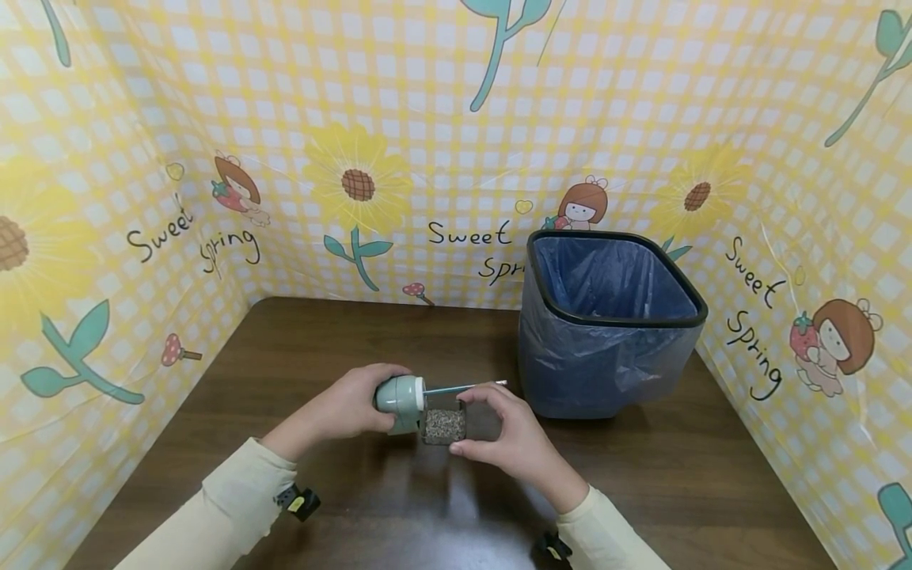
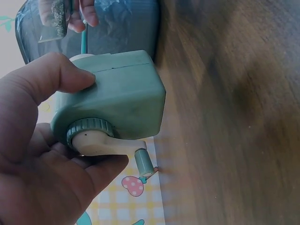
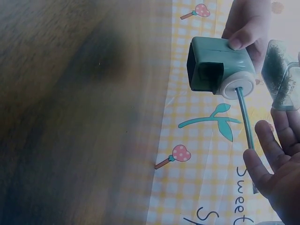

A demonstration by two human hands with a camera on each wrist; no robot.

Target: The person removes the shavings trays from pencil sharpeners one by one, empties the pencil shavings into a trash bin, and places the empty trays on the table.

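Note:
My left hand (image 1: 349, 404) grips a green crank pencil sharpener (image 1: 402, 400), thumb on top. In the left wrist view its crank (image 2: 112, 144) points away from the palm. A pencil (image 1: 445, 389) sticks out of the sharpener's white front ring (image 3: 237, 86) and runs past the right fingers; whether they touch it I cannot tell. My right hand (image 1: 516, 435) holds a clear shavings drawer (image 1: 443, 426) between thumb and fingers, with grey shavings inside. The drawer is out of the sharpener, whose dark drawer slot (image 3: 210, 77) shows open in the right wrist view.
A trash bin (image 1: 598, 364) lined with a bluish bag stands right of and behind the hands, its black rim (image 1: 620, 321) facing up. Brown wooden tabletop (image 1: 342, 332) lies below. Yellow checked cloth (image 1: 442, 142) walls in the back and both sides.

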